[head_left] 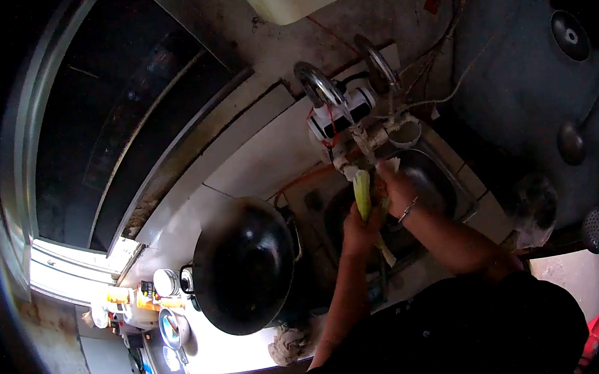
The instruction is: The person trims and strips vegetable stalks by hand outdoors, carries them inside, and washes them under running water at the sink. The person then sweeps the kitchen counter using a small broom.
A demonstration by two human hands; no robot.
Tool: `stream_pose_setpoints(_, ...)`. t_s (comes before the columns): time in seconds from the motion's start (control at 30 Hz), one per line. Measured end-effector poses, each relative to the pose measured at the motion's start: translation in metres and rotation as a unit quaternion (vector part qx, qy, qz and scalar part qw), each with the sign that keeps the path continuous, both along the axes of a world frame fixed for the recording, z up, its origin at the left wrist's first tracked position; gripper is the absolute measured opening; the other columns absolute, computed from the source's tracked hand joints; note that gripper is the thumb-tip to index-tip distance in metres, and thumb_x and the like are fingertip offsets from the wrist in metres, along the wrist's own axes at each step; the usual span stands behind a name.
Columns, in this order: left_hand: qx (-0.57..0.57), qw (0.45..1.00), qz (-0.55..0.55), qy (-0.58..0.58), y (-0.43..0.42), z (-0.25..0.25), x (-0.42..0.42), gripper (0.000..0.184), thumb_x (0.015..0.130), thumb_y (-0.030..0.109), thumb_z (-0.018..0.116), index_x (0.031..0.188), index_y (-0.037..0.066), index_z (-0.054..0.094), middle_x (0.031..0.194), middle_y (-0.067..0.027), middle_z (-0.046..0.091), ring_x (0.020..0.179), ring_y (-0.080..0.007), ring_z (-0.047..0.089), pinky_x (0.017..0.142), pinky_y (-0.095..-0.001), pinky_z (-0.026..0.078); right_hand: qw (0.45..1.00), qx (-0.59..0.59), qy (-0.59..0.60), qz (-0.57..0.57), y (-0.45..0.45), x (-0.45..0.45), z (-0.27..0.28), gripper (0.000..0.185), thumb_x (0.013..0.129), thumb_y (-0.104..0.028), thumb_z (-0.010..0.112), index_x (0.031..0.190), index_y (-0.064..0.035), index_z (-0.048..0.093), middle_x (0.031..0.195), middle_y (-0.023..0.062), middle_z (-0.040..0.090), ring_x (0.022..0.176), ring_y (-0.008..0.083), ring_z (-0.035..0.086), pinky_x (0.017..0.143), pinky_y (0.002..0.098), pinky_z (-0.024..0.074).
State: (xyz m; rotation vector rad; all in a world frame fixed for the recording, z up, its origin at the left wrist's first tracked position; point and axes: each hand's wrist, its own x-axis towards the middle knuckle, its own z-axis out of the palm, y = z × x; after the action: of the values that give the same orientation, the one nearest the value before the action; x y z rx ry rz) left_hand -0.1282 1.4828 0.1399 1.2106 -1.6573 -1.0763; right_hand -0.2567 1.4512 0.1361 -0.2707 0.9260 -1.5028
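Green vegetable [362,195] stands nearly upright at the centre of my frame, its lower part wrapped by the left hand [362,230], seemingly to steady it. The right hand [397,189] curls beside it; I cannot tell what it grips. Both are near the dark basin [433,179], probably so drips fall inside. Left of centre, the black wok [243,273] shows only dark sheen; at lower left, a bowl [184,333] holds something coloured, too blurred to name.

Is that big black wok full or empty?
Empty, it seems: inside the wok I see only a dark, shiny surface and no food, though shadow could hide a little water.
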Motion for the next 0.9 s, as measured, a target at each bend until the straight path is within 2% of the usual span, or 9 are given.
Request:
stream_pose_setpoints(0.17, 0.011, 0.999, -0.016, 0.034, -0.009, 0.002, 0.008, 0.022, 0.08, 0.016, 0.058, 0.097, 0.002, 0.054, 0.076, -0.0135, 0.06, 0.068, -0.0177, 0.058, 0.061, -0.0294, 0.045, 0.998, -0.06, -0.027, -0.009, 0.01, 0.006, 0.004, 0.013, 0.074, -0.015, 0.062, 0.081, -0.005, 0.058, 0.072, 0.0046, 0.058, 0.066, 0.0186, 0.056, 0.059, 0.0304, 0.0437)
stream_pose_setpoints(0.2, 0.011, 1.0, -0.021, -0.007, -0.014, -0.004, 0.011, 0.021, 0.08, 0.016, 0.058, 0.095, 0.002, 0.055, 0.076, -0.0135, 0.06, 0.069, -0.018, 0.059, 0.062, -0.0297, 0.045, 0.957, -0.163, 0.238, -0.042, 0.013, 0.006, 0.006, 0.013, 0.073, -0.011, 0.061, 0.085, -0.0058, 0.059, 0.077, 0.0076, 0.059, 0.07, 0.0225, 0.058, 0.063, 0.0322, 0.0453)
stream_pose_setpoints(0.27, 0.01, 0.998, -0.025, -0.048, -0.021, -0.008, 0.012, 0.019, 0.08, 0.016, 0.057, 0.093, 0.001, 0.056, 0.076, -0.0136, 0.06, 0.07, -0.0182, 0.059, 0.063, -0.0299, 0.045, 0.836, -0.253, 0.482, -0.071, 0.017, 0.002, 0.014, 0.017, 0.071, -0.007, 0.061, 0.088, -0.0065, 0.059, 0.082, 0.0106, 0.061, 0.075, 0.0263, 0.059, 0.067, 0.0339, 0.047)
stream_pose_setpoints(0.37, 0.003, 0.999, -0.04, -0.028, -0.025, -0.006, 0.011, 0.019, 0.081, 0.017, 0.057, 0.092, 0.002, 0.057, 0.078, -0.0138, 0.061, 0.073, -0.0185, 0.059, 0.065, -0.0315, 0.045, 0.827, -0.122, 0.539, 0.104, 0.018, -0.007, 0.018, 0.029, 0.067, 0.0, 0.058, 0.094, -0.0098, 0.06, 0.093, 0.015, 0.06, 0.083, 0.032, 0.059, 0.073, 0.0353, 0.0477)
stream_pose_setpoints(0.47, 0.019, 0.995, -0.076, -0.058, -0.03, 0.002, 0.009, 0.021, 0.081, 0.02, 0.057, 0.092, 0.001, 0.057, 0.08, -0.0152, 0.061, 0.076, -0.0215, 0.06, 0.067, -0.0326, 0.045, 0.911, -0.156, 0.362, 0.117, 0.005, -0.011, -0.005, 0.035, 0.079, -0.026, 0.061, 0.105, -0.0038, 0.054, 0.098, 0.0053, 0.059, 0.088, 0.0173, 0.055, 0.076, 0.0317, 0.0425)
stream_pose_setpoints(0.53, 0.087, 0.986, -0.094, -0.103, -0.03, 0.006, 0.005, 0.025, 0.081, 0.023, 0.057, 0.093, 0.001, 0.056, 0.083, -0.017, 0.061, 0.079, -0.0253, 0.061, 0.069, -0.0333, 0.045, 0.976, -0.12, 0.126, 0.131, 0.0, -0.015, -0.014, 0.034, 0.078, -0.024, 0.062, 0.105, -0.0043, 0.054, 0.098, 0.0048, 0.059, 0.088, 0.0172, 0.055, 0.077, 0.0314, 0.043)
stream_pose_setpoints(0.77, 0.014, 0.999, -0.043, -0.028, -0.038, -0.021, -0.005, 0.029, 0.083, 0.026, 0.055, 0.098, 0.001, 0.055, 0.078, -0.0116, 0.062, 0.07, -0.0195, 0.06, 0.063, -0.032, 0.045, 0.983, -0.157, 0.082, 0.051, -0.005, -0.013, -0.008, 0.033, 0.077, -0.021, 0.064, 0.103, -0.0044, 0.053, 0.095, 0.0044, 0.058, 0.089, 0.0178, 0.055, 0.077, 0.0311, 0.0436)
stream_pose_setpoints(0.87, 0.125, 0.987, -0.064, 0.081, -0.035, 0.004, -0.008, 0.027, 0.085, 0.025, 0.052, 0.099, 0.002, 0.054, 0.073, -0.0052, 0.059, 0.061, -0.0123, 0.055, 0.057, -0.0283, 0.045, 0.993, -0.113, 0.018, 0.016, -0.003, -0.016, -0.003, 0.025, 0.074, -0.007, 0.063, 0.097, -0.0056, 0.054, 0.09, 0.0034, 0.058, 0.078, 0.0146, 0.056, 0.066, 0.0287, 0.0459)
stream_pose_setpoints(0.9, 0.122, 0.989, -0.044, 0.07, -0.031, 0.015, -0.01, 0.026, 0.086, 0.024, 0.052, 0.099, 0.002, 0.055, 0.071, -0.0038, 0.057, 0.059, -0.0104, 0.054, 0.056, -0.0268, 0.044, 0.989, -0.116, 0.085, 0.033, -0.008, -0.021, -0.021, 0.025, 0.074, -0.007, 0.063, 0.097, -0.0058, 0.054, 0.09, 0.0032, 0.058, 0.078, 0.0143, 0.056, 0.065, 0.0283, 0.0456)
